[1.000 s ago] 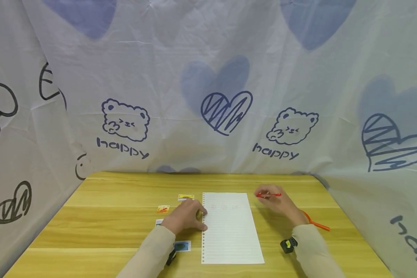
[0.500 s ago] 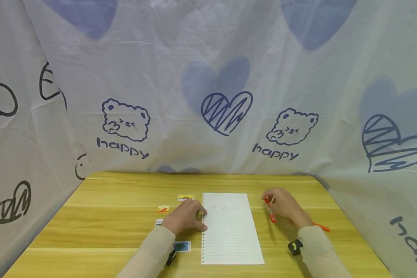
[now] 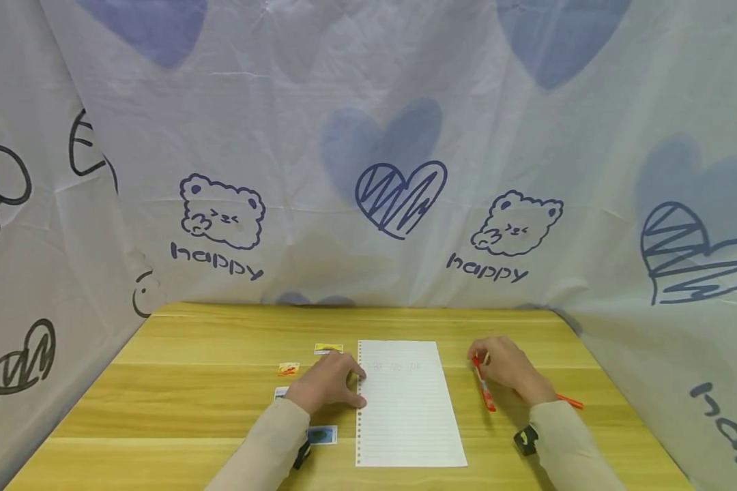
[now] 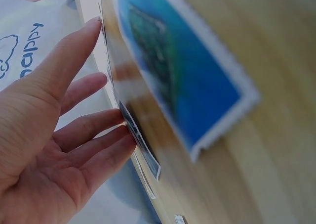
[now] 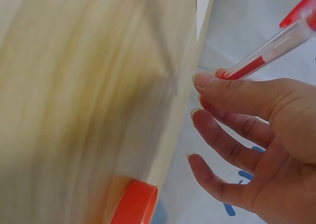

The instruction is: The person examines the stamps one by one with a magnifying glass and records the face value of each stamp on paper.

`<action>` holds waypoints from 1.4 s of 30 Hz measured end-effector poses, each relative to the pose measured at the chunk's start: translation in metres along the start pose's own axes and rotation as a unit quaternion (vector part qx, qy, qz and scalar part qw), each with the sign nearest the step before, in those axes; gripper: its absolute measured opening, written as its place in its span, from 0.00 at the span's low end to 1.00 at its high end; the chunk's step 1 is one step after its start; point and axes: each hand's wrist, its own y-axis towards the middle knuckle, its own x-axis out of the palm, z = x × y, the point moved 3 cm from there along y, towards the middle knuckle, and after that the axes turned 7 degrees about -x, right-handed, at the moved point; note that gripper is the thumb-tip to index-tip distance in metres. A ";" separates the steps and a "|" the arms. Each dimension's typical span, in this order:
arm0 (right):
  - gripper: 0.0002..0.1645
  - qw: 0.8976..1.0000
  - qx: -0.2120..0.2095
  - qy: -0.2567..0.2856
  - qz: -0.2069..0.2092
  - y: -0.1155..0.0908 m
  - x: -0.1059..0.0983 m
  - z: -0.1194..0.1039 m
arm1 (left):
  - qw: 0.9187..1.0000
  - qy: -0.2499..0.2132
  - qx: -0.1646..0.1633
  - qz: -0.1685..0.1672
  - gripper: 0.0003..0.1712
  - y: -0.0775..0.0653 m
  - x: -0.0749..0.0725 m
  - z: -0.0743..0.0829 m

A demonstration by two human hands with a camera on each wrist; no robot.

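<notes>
The head camera looks forward and down across the desk (image 3: 190, 389) to the far cloth (image 3: 344, 266); wrist cameras, close up, face the left hand (image 4: 34, 145) and right hand (image 5: 291, 140), sharing desk and cloth.

Paper (image 3: 408, 416) on table (image 3: 160, 395), stamps (image 3: 323, 435) left of it, pen (image 3: 485, 390) to its right, cloth (image 3: 319, 273) behind table

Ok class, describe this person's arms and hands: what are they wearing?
The left sleeve and right sleeve are both long, plain and pale cream. A small black device shows at the left wrist; a boxy black one with a yellow mark shows at the right. The left hand and right hand are gloveless, with no rings visible.
</notes>
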 end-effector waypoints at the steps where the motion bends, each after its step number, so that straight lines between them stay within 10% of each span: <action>1: 0.16 1.000 -0.001 -0.003 0.000 0.000 0.000 0.000 | 1.000 0.000 -0.001 0.000 0.28 0.000 0.000 0.000; 42: 0.14 0.998 -0.018 -0.054 -0.016 -0.002 0.006 0.001 | 1.000 0.006 -0.001 0.009 0.28 0.000 0.000 0.003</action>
